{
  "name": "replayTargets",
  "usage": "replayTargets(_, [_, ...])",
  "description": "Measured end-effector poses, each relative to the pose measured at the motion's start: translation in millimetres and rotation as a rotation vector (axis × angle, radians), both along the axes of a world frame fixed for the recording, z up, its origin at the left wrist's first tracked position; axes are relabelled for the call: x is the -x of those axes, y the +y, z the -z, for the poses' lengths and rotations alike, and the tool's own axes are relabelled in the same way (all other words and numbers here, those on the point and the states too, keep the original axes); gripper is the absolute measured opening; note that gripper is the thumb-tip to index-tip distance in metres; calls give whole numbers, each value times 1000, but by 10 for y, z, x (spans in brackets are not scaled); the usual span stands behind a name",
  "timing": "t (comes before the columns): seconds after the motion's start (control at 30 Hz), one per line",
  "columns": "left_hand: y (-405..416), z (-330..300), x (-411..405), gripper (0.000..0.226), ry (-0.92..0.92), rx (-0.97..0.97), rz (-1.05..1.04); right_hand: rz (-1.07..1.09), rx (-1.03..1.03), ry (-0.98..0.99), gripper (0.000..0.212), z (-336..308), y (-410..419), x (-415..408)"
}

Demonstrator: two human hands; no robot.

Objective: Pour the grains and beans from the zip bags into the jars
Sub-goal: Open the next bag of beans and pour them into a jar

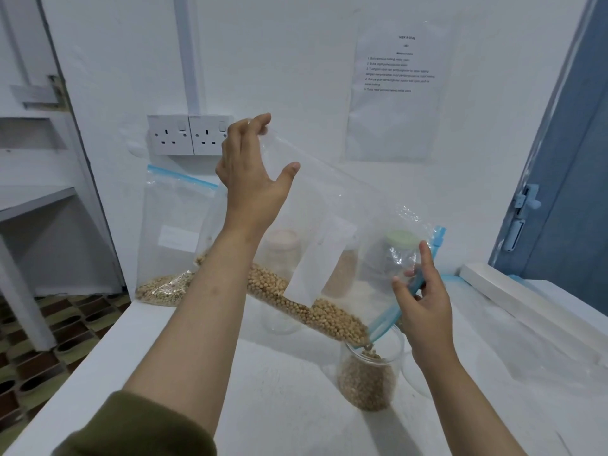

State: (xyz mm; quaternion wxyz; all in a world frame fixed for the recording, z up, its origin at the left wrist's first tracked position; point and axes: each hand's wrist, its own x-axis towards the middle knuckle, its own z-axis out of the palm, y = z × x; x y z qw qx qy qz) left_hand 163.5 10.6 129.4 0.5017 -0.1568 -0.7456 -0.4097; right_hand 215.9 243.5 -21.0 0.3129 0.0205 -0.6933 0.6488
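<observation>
Tilted above the open jar (368,376) on the white worktop (279,390): a clear zip bag (329,225), beans (316,311) spilling into the jar's mouth. Left hand (250,172) pinching the raised bottom corner, right hand (422,299) gripping the blue zip edge (second bag (167,238) behind, against the wall).

Wall notice (399,74) text too small to read, rear jars (284,248) (behind bag (329,205)) blurred

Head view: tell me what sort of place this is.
Probably a plain utility or pantry corner set up for a recorded task, not a home kitchen: a white counter against a bare wall, twin sockets, a printed instruction sheet taped up, and a blue door at right.
</observation>
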Motion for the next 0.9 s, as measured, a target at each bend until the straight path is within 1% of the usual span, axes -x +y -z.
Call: replayTargets(0.9, [26, -22, -22, 67, -4, 18, 1, 7, -27, 8, 67, 27, 45, 16])
